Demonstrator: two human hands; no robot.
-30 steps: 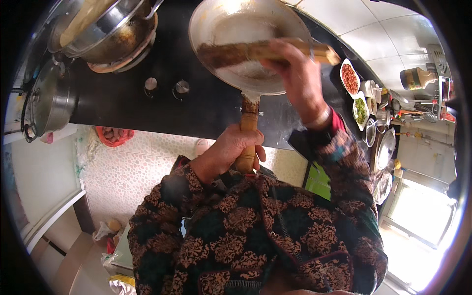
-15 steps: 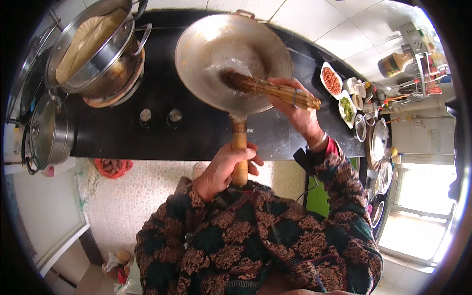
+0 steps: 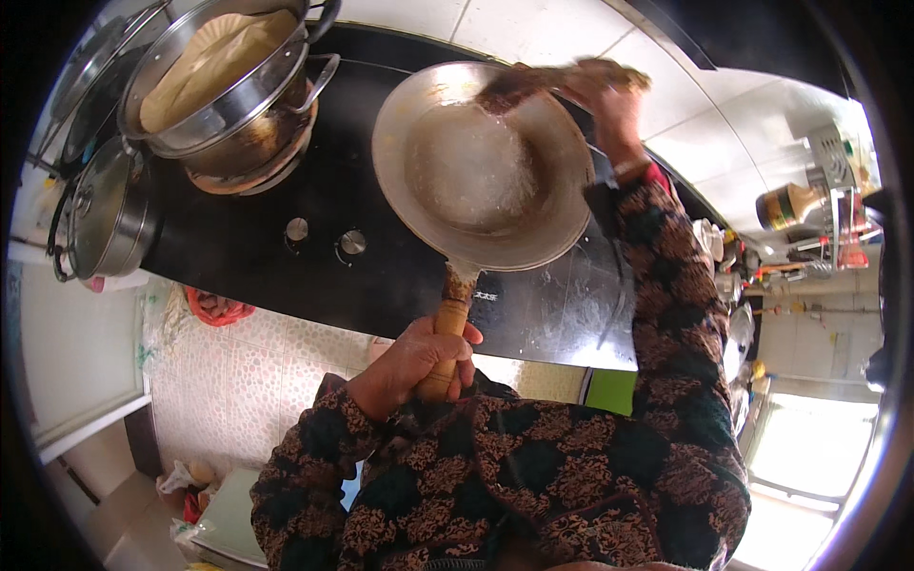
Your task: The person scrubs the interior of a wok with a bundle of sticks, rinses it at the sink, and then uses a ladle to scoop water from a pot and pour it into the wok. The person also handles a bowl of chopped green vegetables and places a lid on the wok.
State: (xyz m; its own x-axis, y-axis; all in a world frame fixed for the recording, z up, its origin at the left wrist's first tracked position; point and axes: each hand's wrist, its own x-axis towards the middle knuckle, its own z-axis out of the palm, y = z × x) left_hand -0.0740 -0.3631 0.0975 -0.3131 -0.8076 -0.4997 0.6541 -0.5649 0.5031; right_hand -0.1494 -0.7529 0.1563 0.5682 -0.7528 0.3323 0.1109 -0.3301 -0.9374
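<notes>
A steel wok (image 3: 481, 171) with foamy water in it sits over the black stove top (image 3: 286, 228). My left hand (image 3: 419, 357) grips the wok's wooden handle (image 3: 447, 324) near the counter edge. My right hand (image 3: 605, 90) is at the wok's far rim, shut on a bundled bamboo brush (image 3: 519, 86) whose dark bristles press against the inside of the wok. Both forearms wear a dark patterned sleeve.
A steel steamer pot (image 3: 224, 76) with a cloth inside stands on the left burner. A lidded steel pot (image 3: 105, 214) sits further left. Two stove knobs (image 3: 324, 236) face me. Dishes, a rack and a dark bottle (image 3: 790, 205) crowd the right counter. A red bag (image 3: 217, 306) lies on the tiled floor.
My right hand has swept the brush from the wok's middle up to its far rim. The view has tilted, so the wok sits lower in the picture. My left hand still holds the handle.
</notes>
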